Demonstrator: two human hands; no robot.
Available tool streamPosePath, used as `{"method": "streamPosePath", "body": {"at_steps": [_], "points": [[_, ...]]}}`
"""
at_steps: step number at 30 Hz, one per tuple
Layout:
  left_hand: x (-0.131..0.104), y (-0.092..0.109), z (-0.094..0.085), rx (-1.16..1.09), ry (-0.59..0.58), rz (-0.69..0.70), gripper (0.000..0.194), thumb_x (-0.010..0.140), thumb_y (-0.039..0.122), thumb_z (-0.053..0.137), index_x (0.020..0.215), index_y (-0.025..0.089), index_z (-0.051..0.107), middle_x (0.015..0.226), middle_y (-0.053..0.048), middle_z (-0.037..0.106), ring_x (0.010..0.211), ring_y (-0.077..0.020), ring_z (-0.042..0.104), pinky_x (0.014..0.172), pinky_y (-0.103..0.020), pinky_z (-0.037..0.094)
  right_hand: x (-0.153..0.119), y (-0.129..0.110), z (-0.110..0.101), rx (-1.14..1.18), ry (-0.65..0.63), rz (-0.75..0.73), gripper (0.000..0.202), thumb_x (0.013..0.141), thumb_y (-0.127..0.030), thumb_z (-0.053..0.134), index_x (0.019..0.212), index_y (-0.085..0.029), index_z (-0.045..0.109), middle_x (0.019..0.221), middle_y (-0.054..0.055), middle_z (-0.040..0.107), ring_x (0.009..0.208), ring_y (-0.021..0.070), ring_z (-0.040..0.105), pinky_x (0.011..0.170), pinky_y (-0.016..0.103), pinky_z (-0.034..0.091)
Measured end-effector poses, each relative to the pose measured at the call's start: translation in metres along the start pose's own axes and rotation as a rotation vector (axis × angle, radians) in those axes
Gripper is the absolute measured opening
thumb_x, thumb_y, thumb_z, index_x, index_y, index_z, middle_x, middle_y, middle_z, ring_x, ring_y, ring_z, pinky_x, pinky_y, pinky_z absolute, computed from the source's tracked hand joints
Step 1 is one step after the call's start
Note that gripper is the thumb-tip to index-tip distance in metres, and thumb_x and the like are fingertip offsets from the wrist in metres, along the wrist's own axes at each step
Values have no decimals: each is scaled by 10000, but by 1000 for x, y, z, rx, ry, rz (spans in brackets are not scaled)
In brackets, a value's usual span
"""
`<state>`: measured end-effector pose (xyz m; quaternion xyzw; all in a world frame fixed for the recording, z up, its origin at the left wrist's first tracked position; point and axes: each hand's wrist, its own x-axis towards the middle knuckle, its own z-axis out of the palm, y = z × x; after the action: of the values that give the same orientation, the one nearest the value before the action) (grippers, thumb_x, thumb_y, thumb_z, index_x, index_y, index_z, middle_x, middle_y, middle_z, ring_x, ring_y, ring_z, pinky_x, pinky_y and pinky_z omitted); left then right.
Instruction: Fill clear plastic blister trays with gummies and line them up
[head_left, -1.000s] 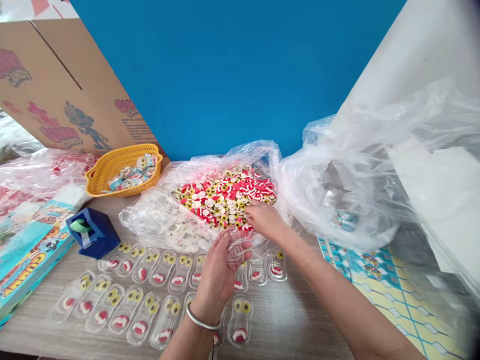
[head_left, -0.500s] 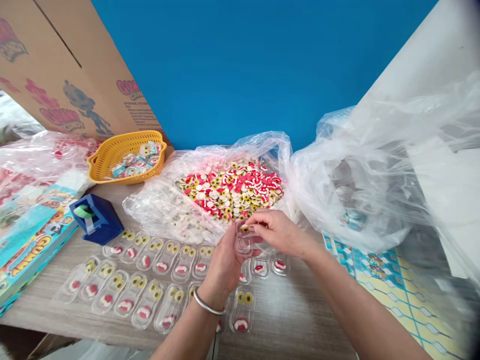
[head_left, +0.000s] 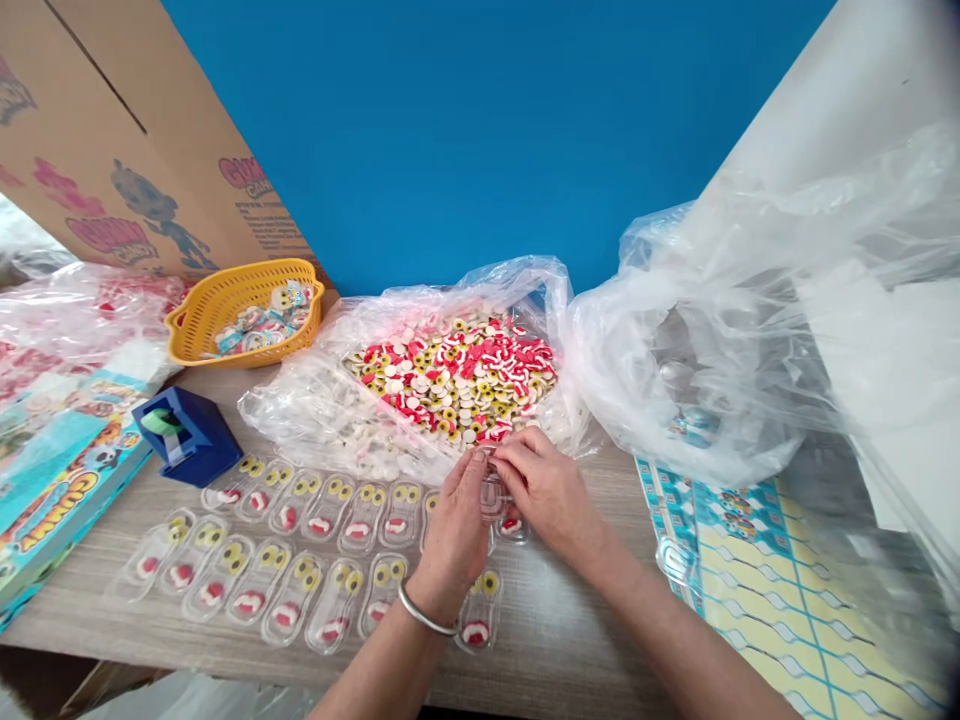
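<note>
My left hand (head_left: 459,520), with a silver bangle at the wrist, grips a clear plastic tray (head_left: 493,496) in front of the candy bag. My right hand (head_left: 544,490) meets it from the right, fingers pinched at the tray's upper end; what lies between its fingertips is hidden. Just behind both hands, an open clear bag holds a heap of red-and-white and yellow eye candies (head_left: 457,375). Rows of clear trays on the table, such as one at the front left (head_left: 251,585), hold two yellow eyes and a red-and-white mouth each. My forearm and hands cover some trays.
A blue tape dispenser (head_left: 187,435) and a yellow basket (head_left: 241,312) of wrapped candies stand at the left, by a printed box (head_left: 75,490). Clear plastic bags (head_left: 690,370) and printed sheets (head_left: 772,590) lie at the right. A blue panel (head_left: 480,140) rises behind.
My right hand has moved down and closer to my left, covering more of the tray. The view has shifted slightly, and a clear tray now shows on the printed sheets.
</note>
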<state>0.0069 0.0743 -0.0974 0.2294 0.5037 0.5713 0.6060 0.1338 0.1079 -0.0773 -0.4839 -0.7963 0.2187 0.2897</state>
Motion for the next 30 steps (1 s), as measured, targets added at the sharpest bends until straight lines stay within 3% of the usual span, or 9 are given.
{"method": "streamPosePath", "body": {"at_steps": [5,8,13,19,25,30], "points": [[2,6,2,-65,19,-85,307,894,437,644,1063,191,719,1129,-133,728,1027,-270,692,815,-346,565,5,7,-1,103,18,-8,215,1014,-213,503,1078,-205,708,1000,62,685,932,181,659,837,292,505],[3,16,3,-112,30,-163,383,891,493,638,1102,176,683,1123,-131,732,898,-245,726,706,-320,575,32,15,-6,82,32,78,206,984,-163,513,1064,-195,700,1023,58,710,964,183,656,868,294,483],[4,25,1,-149,77,-190,450,811,493,734,1098,155,660,1094,-125,741,780,-193,733,618,-252,547,91,32,-1,-226,-98,187,205,966,-177,521,1010,-193,721,1059,85,705,968,201,641,859,291,448],[5,25,-3,-167,112,-235,477,716,448,814,1046,145,649,1048,-122,753,696,-185,723,565,-246,521,132,37,23,-325,-93,132,242,975,-213,494,1095,-224,704,1132,81,664,955,210,641,799,295,448],[7,23,-6,-172,106,-234,469,748,428,796,1088,145,641,1094,-135,745,734,-204,734,589,-268,538,144,42,36,-357,-123,86,166,937,-171,520,992,-207,673,1120,80,620,889,202,627,719,289,435],[7,26,-7,-275,80,-253,376,860,409,700,1133,158,637,1129,-145,732,862,-242,745,691,-320,584,116,32,13,-143,-53,15,118,868,-73,556,870,-188,586,936,36,632,854,171,599,768,268,433]]}}
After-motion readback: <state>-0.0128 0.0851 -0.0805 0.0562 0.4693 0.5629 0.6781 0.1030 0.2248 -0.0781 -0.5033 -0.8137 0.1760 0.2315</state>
